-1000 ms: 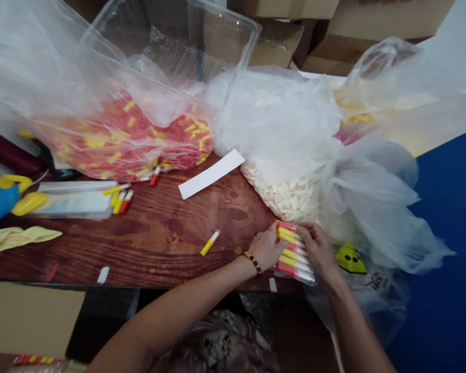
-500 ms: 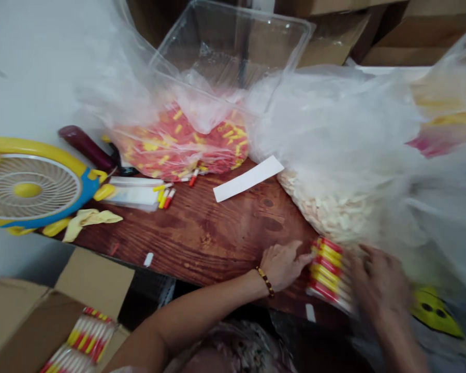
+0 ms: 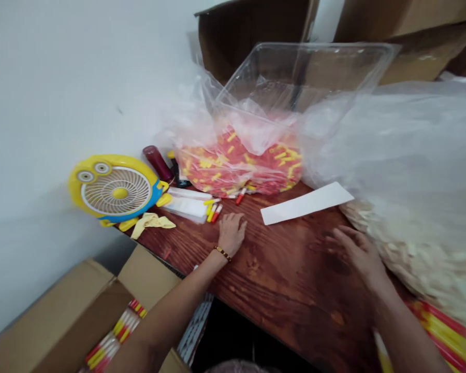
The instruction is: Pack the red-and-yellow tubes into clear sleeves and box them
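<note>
My left hand (image 3: 232,233), with a beaded bracelet at its wrist, reaches over the table with fingers apart and nothing visible in them. Just ahead of it lie small tubes, white with red or yellow ends (image 3: 214,211), beside clear plastic sleeves (image 3: 188,204). A single red-and-white tube (image 3: 241,196) rests near the bag of red and yellow pieces (image 3: 233,160). Over the table's right part, my right hand (image 3: 359,251) is open and holds nothing. A white paper strip (image 3: 306,203) lies between the hands, farther back. A red-and-yellow pack (image 3: 446,329) sits beside my right forearm, partly cut off.
A clear plastic bin (image 3: 306,83) stands behind the bag. At right bulges a large bag of whitish pieces (image 3: 423,269). A yellow-and-blue fan (image 3: 120,192), a maroon bottle (image 3: 158,163) and a pale yellow cloth (image 3: 151,223) are at left. An open carton (image 3: 66,316) holds similar packs.
Both hands have left the red-and-yellow pack, which now lies at lower right. My left hand has moved left toward the small tubes. The view has swung left.
</note>
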`<state>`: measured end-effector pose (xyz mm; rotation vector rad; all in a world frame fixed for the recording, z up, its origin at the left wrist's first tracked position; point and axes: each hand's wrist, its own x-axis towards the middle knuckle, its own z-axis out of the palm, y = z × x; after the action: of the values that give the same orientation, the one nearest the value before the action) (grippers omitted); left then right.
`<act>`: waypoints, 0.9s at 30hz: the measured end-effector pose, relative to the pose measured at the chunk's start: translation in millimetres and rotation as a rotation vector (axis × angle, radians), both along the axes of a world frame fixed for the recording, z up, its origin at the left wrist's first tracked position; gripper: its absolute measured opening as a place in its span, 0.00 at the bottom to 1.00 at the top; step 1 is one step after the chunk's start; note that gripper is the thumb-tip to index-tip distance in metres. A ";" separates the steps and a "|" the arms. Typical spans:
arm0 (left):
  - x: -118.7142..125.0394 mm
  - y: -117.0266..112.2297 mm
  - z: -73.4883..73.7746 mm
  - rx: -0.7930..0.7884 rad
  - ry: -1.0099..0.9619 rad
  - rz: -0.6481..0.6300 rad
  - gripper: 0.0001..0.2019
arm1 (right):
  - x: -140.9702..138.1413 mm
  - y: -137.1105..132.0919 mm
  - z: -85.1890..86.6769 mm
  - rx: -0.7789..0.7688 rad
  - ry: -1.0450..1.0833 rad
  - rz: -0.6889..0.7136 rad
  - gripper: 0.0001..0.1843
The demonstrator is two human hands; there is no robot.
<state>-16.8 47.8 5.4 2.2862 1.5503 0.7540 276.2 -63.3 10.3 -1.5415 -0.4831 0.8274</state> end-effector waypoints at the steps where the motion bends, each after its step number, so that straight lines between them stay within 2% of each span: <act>1: -18.7 7.6 -0.8 0.036 0.029 0.062 0.13 | 0.6 12.7 0.6 0.012 0.112 -0.022 0.21; 3: -58.9 26.5 -0.5 0.088 0.073 0.203 0.14 | 1.4 33.6 4.1 0.025 0.231 -0.020 0.18; 5: -97.8 48.3 0.7 0.094 0.138 0.354 0.15 | 1.8 48.5 8.6 0.028 0.251 0.008 0.13; 7: -129.2 68.5 0.6 0.071 0.220 0.439 0.17 | 2.1 59.0 11.8 0.029 0.233 0.028 0.09; 9: -149.7 83.3 -2.3 0.048 0.291 0.481 0.21 | 2.8 67.0 13.2 0.019 0.202 0.021 0.06; 11: -160.3 91.9 -7.7 0.029 0.347 0.474 0.23 | 3.4 73.7 13.1 -0.005 0.178 -0.004 0.02; 15: -166.4 98.4 -18.2 0.077 0.387 0.460 0.19 | 1.2 82.3 13.6 -0.036 0.180 -0.049 0.05; 19: -173.7 103.6 -15.5 0.130 0.349 0.463 0.16 | -6.4 75.7 20.3 0.058 0.164 -0.116 0.06; 21: -179.0 101.2 -7.5 0.139 0.326 0.469 0.16 | -8.1 65.0 24.2 0.097 0.164 -0.129 0.05; 23: -181.4 88.8 3.7 0.165 0.322 0.438 0.17 | -6.5 51.1 26.0 0.094 0.189 -0.137 0.04; 25: -175.7 62.7 15.2 0.195 0.351 0.337 0.18 | -2.5 36.7 24.0 0.064 0.219 -0.153 0.04; 27: -158.8 24.2 24.5 0.181 0.420 0.185 0.20 | 1.4 24.5 19.3 0.036 0.246 -0.179 0.05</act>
<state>-175.6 72.0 30.0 2.5838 1.9688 0.4915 277.7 -38.8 29.6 -1.4039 -0.1770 0.8499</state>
